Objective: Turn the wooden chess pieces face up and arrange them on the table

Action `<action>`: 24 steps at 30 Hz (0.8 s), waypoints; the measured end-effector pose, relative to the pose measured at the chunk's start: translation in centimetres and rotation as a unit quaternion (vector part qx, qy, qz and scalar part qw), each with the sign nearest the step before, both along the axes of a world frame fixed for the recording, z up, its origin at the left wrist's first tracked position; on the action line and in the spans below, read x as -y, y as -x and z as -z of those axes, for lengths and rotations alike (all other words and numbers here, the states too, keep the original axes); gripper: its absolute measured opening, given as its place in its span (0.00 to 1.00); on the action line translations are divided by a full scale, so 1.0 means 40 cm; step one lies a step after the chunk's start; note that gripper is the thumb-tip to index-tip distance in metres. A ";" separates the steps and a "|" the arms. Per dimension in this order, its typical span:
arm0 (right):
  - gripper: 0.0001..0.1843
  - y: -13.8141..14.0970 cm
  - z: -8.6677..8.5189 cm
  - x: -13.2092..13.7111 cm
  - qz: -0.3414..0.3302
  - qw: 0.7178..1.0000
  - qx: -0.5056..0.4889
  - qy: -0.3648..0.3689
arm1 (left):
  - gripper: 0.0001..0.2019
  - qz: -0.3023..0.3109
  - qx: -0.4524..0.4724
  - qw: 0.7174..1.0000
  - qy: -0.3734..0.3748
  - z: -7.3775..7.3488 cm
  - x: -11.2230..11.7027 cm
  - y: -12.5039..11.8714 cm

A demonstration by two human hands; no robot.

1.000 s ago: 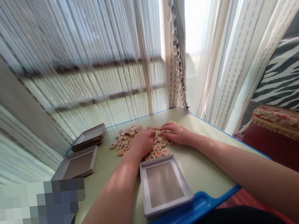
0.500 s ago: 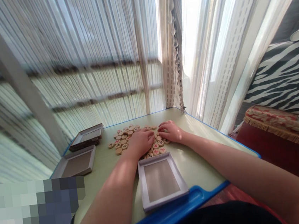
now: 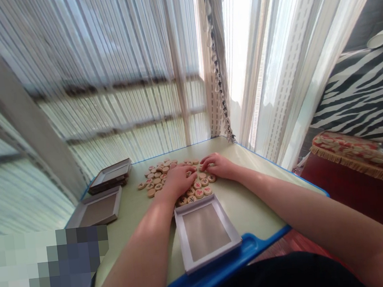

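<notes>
Several round wooden game pieces (image 3: pixel 154 180) with red and black characters lie scattered on the pale green table (image 3: pixel 253 210). My left hand (image 3: pixel 177 181) rests palm down on the pile with fingers curled over pieces. My right hand (image 3: pixel 218 165) lies beside it on the right of the pile, fingers bent down onto the pieces. Whether either hand grips a piece is hidden. An open grey shallow box tray (image 3: pixel 206 231) lies just in front of the pile, near the table's front edge.
Another grey tray (image 3: pixel 97 210) lies at the left, and a dark box with a lid (image 3: pixel 110 175) beyond it. The table has a blue rim (image 3: pixel 222 272). Sheer striped curtains hang behind. A zebra-patterned seat (image 3: pixel 367 93) and a fringed red cushion (image 3: pixel 356 151) stand at the right.
The camera view has shifted slightly left. Both hands stay on the pile of pieces, drawn a little nearer the tray.
</notes>
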State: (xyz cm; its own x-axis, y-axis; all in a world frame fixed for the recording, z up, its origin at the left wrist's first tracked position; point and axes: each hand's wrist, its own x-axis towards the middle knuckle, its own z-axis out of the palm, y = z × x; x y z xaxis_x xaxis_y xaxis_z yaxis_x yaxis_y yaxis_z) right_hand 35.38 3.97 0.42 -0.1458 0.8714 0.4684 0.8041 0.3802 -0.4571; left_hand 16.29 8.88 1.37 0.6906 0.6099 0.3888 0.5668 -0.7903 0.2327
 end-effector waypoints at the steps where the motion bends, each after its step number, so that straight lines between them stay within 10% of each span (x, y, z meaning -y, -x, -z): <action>1: 0.10 0.001 -0.001 0.002 -0.003 1.000 -0.001 -0.003 | 0.12 -0.002 0.004 1.000 0.000 0.000 -0.001 0.001; 16: 0.17 0.040 -0.018 0.037 0.116 0.985 0.101 0.077 | 0.06 -0.028 0.035 0.999 0.015 -0.016 0.015 -0.002; 24: 0.13 0.030 -0.011 0.029 0.112 0.986 -0.075 0.100 | 0.14 -0.037 0.067 0.996 0.036 -0.013 0.013 0.000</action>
